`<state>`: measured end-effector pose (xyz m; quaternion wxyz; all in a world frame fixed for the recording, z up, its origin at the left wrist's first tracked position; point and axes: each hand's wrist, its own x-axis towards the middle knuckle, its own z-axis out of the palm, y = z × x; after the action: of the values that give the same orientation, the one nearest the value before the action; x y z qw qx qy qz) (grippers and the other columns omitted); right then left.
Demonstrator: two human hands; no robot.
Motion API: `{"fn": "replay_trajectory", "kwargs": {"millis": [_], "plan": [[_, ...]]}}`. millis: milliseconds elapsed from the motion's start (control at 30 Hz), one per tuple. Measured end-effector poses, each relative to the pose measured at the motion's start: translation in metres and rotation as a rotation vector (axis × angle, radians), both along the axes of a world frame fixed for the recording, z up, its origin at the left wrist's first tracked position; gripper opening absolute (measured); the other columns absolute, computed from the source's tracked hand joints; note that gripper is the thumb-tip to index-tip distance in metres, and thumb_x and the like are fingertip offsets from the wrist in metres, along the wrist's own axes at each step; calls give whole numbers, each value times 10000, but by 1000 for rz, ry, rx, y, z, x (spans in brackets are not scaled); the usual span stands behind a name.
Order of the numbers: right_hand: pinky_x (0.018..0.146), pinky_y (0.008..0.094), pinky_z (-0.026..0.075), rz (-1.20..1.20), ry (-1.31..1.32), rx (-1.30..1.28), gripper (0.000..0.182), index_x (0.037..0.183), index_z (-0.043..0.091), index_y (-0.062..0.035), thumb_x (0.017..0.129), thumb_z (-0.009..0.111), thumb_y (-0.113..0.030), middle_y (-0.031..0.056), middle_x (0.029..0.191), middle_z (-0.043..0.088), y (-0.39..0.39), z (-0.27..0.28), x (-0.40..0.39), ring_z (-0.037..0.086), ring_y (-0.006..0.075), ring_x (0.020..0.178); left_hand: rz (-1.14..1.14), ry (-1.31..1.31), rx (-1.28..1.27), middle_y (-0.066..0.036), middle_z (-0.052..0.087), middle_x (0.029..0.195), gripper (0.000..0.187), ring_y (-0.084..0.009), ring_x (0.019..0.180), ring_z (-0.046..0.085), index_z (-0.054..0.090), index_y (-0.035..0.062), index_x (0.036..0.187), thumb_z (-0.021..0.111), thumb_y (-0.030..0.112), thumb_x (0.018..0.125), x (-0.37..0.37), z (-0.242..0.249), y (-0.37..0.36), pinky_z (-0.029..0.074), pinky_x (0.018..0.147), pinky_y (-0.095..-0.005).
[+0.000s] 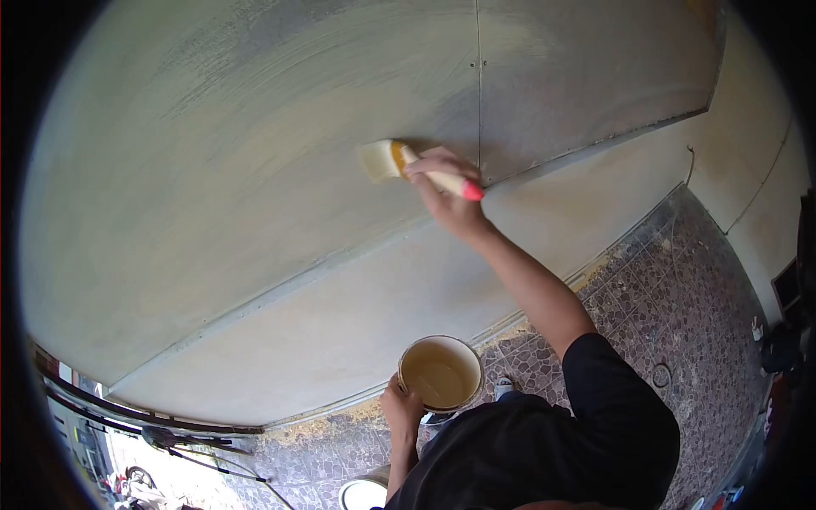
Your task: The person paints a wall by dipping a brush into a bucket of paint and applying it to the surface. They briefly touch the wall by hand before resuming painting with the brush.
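Note:
My right hand (444,187) grips a wide paintbrush (433,177) by its cream handle, which ends in a red tip. The pale bristles lie against the grey-beige wall panel (280,187), left of a vertical seam. Streaky brush marks cover the panel's upper part. Down below, my left hand (403,408) holds a paint bucket (441,374) by its rim, thumb over the edge. Beige paint shows inside the bucket.
A ledge (280,297) runs along the wall above a lighter lower section. A second bucket (364,493) stands on the patterned tile floor (629,340). Dark bars (153,425) and cables are at lower left. A hook-like wire (690,161) sticks out at right.

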<state>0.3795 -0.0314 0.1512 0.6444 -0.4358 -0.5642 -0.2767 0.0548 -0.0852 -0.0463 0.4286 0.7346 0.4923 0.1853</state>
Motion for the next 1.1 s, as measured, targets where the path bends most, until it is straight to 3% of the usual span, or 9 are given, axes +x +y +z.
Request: {"fn": "replay_trajectory", "kwargs": {"millis": [133, 300, 433, 533, 700, 833, 933, 1033, 1100], "plan": [[825, 344, 569, -214, 180, 144, 100, 976, 723, 13, 916, 699, 90, 93, 974, 728, -42, -5, 49, 697, 222, 909, 52, -16, 96, -281, 719, 802, 259, -434, 781, 745, 728, -23, 1078, 633, 154, 916, -13, -5, -3, 572, 686, -483], [751, 389, 568, -767, 294, 274, 220, 969, 744, -46, 855, 662, 124, 112, 915, 718, -34, -5, 19, 716, 305, 864, 93, -5, 149, -274, 717, 793, 256, -435, 750, 737, 728, -29, 1076, 639, 147, 912, -30, 3, -3, 565, 672, -483], [663, 375, 575, -410, 23, 121, 291, 965, 723, -112, 706, 747, 19, 80, 951, 671, 51, -13, -84, 696, 266, 793, 115, 9, 123, -276, 713, 787, 255, -443, 752, 732, 731, -26, 1079, 629, 143, 917, -34, 11, -2, 566, 676, -490], [617, 333, 567, 173, -153, -141, 225, 918, 751, -100, 775, 743, 73, 89, 892, 701, 57, -1, -135, 711, 234, 746, 121, 15, 98, -264, 715, 777, 250, -438, 762, 734, 738, -15, 1073, 610, 152, 938, -37, -2, 3, 566, 690, -503], [735, 320, 581, 127, 60, 64, 129, 931, 752, -38, 881, 734, 79, 99, 940, 743, 22, 22, -24, 722, 210, 853, 127, 32, 148, -257, 726, 783, 276, -408, 737, 744, 745, -9, 1099, 623, 189, 951, -37, 3, 4, 576, 687, -473], [837, 303, 570, 24, 404, 112, 74, 998, 732, 30, 947, 687, 59, 66, 982, 740, -36, 19, 46, 703, 147, 951, 174, 26, 108, -256, 710, 757, 242, -433, 750, 735, 741, -2, 1065, 625, 169, 940, -39, 6, 1, 564, 683, -494], [856, 327, 582, -309, 489, 262, 66, 982, 728, 53, 973, 671, 22, 65, 973, 736, -68, 28, 77, 707, 154, 951, 213, -18, 42, -252, 708, 749, 237, -428, 745, 737, 738, -4, 1059, 624, 170, 946, -45, 9, -3, 564, 683, -494], [743, 386, 595, -720, 354, 318, 161, 977, 760, -30, 895, 671, 75, 106, 945, 721, -67, 25, 87, 735, 272, 896, 225, 14, 112, -254, 706, 741, 236, -423, 727, 736, 736, -11, 1059, 614, 154, 942, -40, 33, -11, 562, 674, -490], [726, 398, 590, -726, 157, 199, 238, 976, 764, -71, 815, 688, 86, 128, 941, 685, -25, 20, 46, 723, 333, 875, 234, -11, 131, -235, 697, 681, 248, -336, 574, 724, 729, -48, 988, 628, 172, 932, -39, 17, -8, 560, 592, -429]]}}
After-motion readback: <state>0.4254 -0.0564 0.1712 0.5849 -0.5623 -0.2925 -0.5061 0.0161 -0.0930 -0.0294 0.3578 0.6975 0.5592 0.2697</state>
